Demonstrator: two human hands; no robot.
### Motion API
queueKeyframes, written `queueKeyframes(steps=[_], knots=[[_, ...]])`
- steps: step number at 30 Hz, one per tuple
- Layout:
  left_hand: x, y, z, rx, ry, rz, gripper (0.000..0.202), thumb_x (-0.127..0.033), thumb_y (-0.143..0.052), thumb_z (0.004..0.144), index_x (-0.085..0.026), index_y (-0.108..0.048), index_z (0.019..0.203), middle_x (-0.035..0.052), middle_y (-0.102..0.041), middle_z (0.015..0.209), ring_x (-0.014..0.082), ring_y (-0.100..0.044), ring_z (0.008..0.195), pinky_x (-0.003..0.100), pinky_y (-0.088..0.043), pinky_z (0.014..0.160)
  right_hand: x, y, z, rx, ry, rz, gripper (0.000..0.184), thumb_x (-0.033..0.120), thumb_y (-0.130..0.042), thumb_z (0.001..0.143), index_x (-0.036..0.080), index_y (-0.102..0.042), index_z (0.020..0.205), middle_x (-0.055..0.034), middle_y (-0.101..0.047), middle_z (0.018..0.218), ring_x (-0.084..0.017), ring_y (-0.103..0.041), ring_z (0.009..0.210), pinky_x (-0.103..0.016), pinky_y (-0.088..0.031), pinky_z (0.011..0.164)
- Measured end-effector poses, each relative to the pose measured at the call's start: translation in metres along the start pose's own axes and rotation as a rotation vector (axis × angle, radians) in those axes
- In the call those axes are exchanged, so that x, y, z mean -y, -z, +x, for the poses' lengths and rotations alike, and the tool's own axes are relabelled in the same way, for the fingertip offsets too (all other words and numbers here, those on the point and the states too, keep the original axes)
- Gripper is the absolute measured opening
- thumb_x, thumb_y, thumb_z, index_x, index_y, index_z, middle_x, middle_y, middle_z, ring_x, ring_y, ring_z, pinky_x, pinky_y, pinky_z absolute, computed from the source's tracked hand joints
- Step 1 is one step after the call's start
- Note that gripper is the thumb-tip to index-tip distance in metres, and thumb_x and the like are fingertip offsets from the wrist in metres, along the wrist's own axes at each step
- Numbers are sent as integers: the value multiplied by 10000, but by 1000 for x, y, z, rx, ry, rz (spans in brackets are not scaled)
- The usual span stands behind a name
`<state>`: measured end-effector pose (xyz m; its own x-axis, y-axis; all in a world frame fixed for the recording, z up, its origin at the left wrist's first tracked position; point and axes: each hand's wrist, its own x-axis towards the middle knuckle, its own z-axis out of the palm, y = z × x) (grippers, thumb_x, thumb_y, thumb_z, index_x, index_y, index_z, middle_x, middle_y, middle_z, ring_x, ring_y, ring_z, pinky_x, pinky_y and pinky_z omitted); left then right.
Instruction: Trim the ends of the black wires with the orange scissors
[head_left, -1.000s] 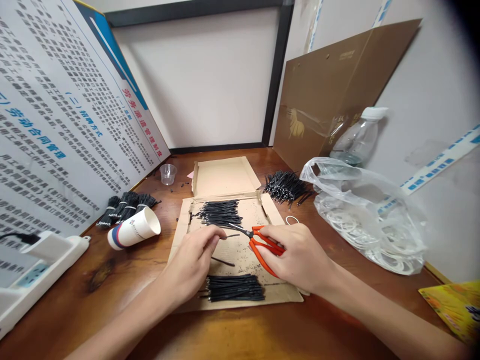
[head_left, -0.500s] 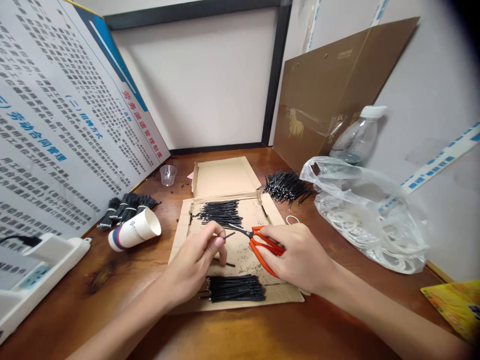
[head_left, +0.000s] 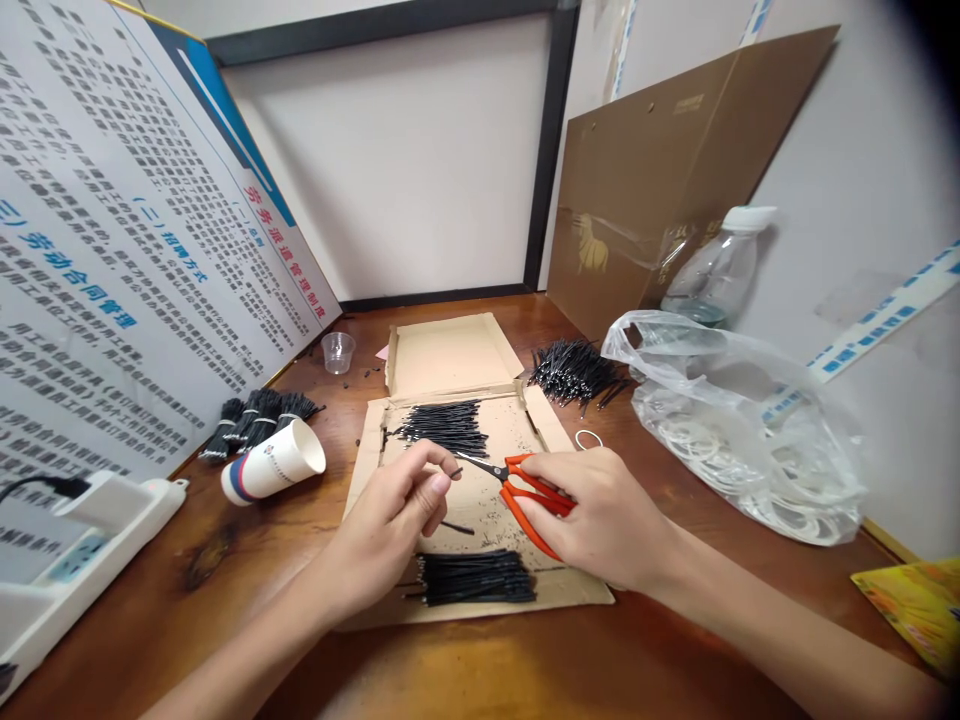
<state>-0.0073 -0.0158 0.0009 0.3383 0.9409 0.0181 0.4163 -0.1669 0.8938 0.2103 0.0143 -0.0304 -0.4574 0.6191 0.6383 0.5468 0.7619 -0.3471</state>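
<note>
My left hand (head_left: pixel 394 525) pinches a short black wire (head_left: pixel 454 471) between thumb and forefinger over a flattened cardboard sheet (head_left: pixel 457 358). My right hand (head_left: pixel 600 515) grips orange-handled scissors (head_left: pixel 532 495), their tips touching the wire's end. A pile of black wires (head_left: pixel 442 425) lies at the far side of the cardboard. Another neat pile of wires (head_left: pixel 476 578) lies at the near edge, below my left hand. One loose wire (head_left: pixel 457 527) rests between the piles.
A paper cup (head_left: pixel 274 462) lies on its side at left beside tied wire bundles (head_left: pixel 259 415). A white power strip (head_left: pixel 67 550) sits at far left. More wires (head_left: pixel 574 370), a plastic bag of rubber bands (head_left: pixel 750 430) and a bottle (head_left: pixel 712 270) are at right.
My left hand lifted a wire off the cardboard and brought it up to the scissor tips. The right hand with the scissors barely moved.
</note>
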Motion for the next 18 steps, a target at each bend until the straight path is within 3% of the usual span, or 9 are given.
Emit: queueKeyframes(steps=[3,7,12,18], knots=[[-5,0,-1,26,-14,-60,230,-397,-380,970,-190,-475,938,-68,-307,576,95,-279,527,219,-230,483,1,0,1,-44,24,10,190,193,-524,818,95,-672,749,-15,-603,552,-113,-505,449,-252,-314,465],[-5,-1,-2,10,-33,-101,200,-353,-397,973,-186,-471,893,-52,-400,605,86,-341,551,211,-273,510,5,3,2,-76,84,48,174,175,-534,815,81,-663,747,-7,-583,534,-93,-455,420,-246,-299,441],[-4,-1,-3,53,25,-302,160,-335,-421,970,-191,-451,907,-32,-493,648,89,-422,569,206,-356,534,9,5,3,-113,111,64,162,149,-538,808,69,-656,730,-15,-584,529,-88,-448,414,-249,-295,433],[-6,0,-2,52,12,-390,144,-306,-445,964,-179,-458,897,-19,-540,654,95,-462,590,218,-390,571,10,6,1,-105,108,97,146,153,-546,795,66,-664,784,-43,-641,599,-99,-505,442,-251,-305,445]])
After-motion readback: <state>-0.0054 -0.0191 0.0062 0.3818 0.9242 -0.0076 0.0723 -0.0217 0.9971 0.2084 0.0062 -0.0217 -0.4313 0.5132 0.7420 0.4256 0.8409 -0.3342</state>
